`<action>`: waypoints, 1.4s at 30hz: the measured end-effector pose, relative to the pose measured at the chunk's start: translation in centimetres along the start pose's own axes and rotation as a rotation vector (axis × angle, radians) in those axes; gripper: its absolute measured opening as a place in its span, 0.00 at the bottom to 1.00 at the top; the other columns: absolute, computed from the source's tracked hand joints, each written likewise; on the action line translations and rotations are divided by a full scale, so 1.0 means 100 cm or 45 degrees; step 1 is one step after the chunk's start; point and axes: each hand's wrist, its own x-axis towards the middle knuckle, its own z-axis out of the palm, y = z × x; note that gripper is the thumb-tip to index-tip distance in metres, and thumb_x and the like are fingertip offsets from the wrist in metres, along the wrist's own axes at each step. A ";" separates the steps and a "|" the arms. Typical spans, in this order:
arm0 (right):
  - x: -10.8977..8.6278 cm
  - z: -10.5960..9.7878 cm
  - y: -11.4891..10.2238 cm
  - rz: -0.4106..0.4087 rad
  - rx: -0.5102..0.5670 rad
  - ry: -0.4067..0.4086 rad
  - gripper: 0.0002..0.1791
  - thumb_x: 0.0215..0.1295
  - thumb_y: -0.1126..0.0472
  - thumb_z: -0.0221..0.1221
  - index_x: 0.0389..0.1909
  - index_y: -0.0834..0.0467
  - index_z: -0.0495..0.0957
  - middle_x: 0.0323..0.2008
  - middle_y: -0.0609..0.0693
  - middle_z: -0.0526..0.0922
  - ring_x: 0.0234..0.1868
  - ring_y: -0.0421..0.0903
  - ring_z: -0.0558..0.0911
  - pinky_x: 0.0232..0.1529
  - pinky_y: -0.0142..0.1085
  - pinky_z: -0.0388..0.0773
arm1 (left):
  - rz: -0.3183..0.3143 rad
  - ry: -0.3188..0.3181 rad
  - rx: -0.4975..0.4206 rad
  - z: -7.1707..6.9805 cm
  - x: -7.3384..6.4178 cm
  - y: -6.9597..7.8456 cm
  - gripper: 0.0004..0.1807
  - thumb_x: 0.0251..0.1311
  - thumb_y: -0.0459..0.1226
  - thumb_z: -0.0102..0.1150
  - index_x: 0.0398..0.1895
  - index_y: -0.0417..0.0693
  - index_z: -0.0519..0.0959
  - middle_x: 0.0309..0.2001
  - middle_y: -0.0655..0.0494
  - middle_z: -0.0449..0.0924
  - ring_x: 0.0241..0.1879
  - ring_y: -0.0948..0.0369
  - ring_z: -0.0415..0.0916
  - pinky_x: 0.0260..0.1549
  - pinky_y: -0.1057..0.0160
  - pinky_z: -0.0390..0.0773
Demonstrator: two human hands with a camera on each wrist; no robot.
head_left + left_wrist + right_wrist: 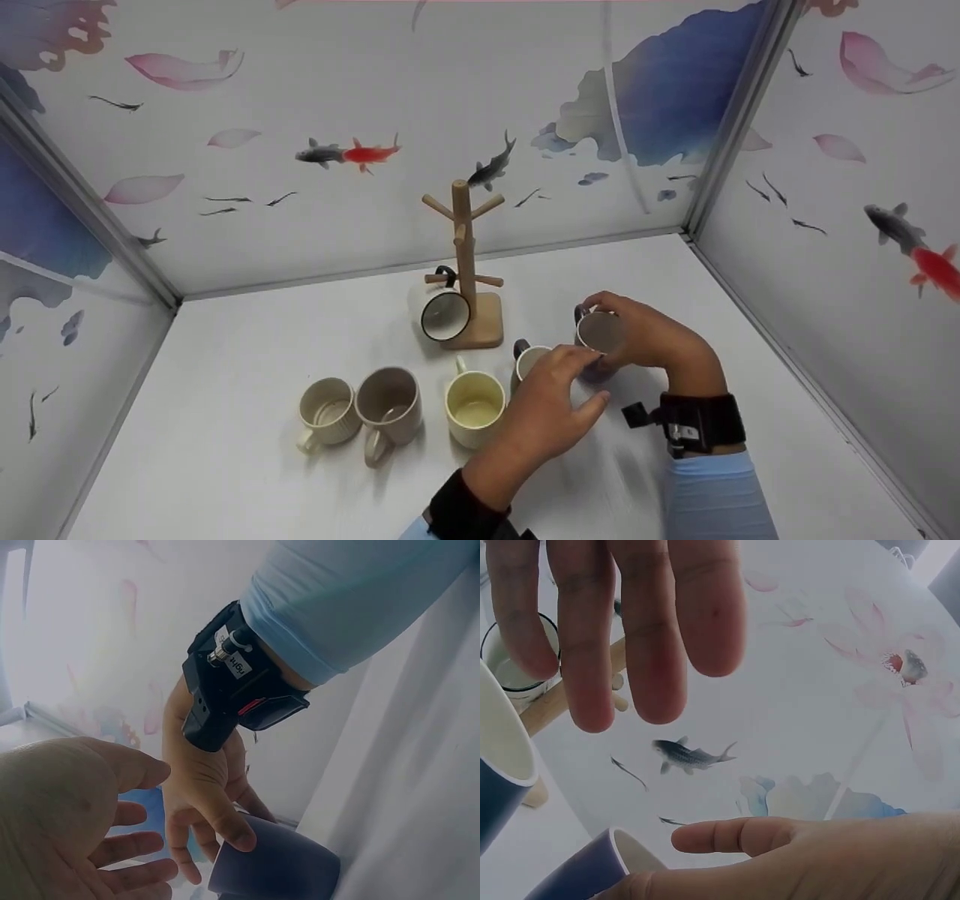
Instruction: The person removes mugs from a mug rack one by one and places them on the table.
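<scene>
My right hand (649, 334) grips a dark purple mug (600, 334) at the right, its fingers behind the mug's far side. In the left wrist view the right thumb (236, 829) lies on the outside of this mug (277, 862), near its rim. My left hand (551, 401) reaches in from the front with thumb and fingers apart, fingertips close to the purple mug and nothing held. Partly hidden behind the left hand is another dark mug (531, 361) with a pale inside. The right wrist view shows a dark teal mug (506, 757) beside the purple mug (585, 870).
A wooden mug tree (466, 255) stands at the back, with a black-rimmed white mug (427, 311) hanging from a lower peg. Along the front stand a pale yellow mug (472, 420), a grey-brown mug (390, 420) and a ribbed cream mug (330, 420). Printed walls (375, 75) enclose the white table (225, 405).
</scene>
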 end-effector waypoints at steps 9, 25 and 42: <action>-0.001 0.000 -0.005 -0.029 -0.045 -0.034 0.51 0.50 0.66 0.83 0.79 0.56 0.74 0.70 0.63 0.83 0.65 0.64 0.84 0.64 0.62 0.83 | -0.025 0.106 -0.069 -0.031 -0.007 -0.001 0.23 0.75 0.44 0.73 0.69 0.49 0.87 0.68 0.53 0.85 0.71 0.55 0.82 0.74 0.53 0.82; 0.011 0.018 -0.085 0.062 -0.045 0.250 0.31 0.83 0.48 0.67 0.78 0.58 0.76 0.73 0.63 0.83 0.76 0.65 0.81 0.77 0.66 0.78 | -0.380 0.224 0.038 -0.152 0.000 -0.062 0.27 0.88 0.46 0.54 0.80 0.44 0.76 0.72 0.39 0.81 0.77 0.41 0.77 0.78 0.37 0.75; 0.103 0.065 -0.160 -0.144 -0.094 -0.184 0.32 0.86 0.49 0.63 0.80 0.63 0.72 0.70 0.67 0.83 0.74 0.63 0.83 0.75 0.59 0.80 | -0.778 -0.155 0.153 -0.189 0.039 -0.141 0.33 0.88 0.47 0.45 0.82 0.31 0.71 0.81 0.33 0.74 0.83 0.39 0.71 0.83 0.42 0.71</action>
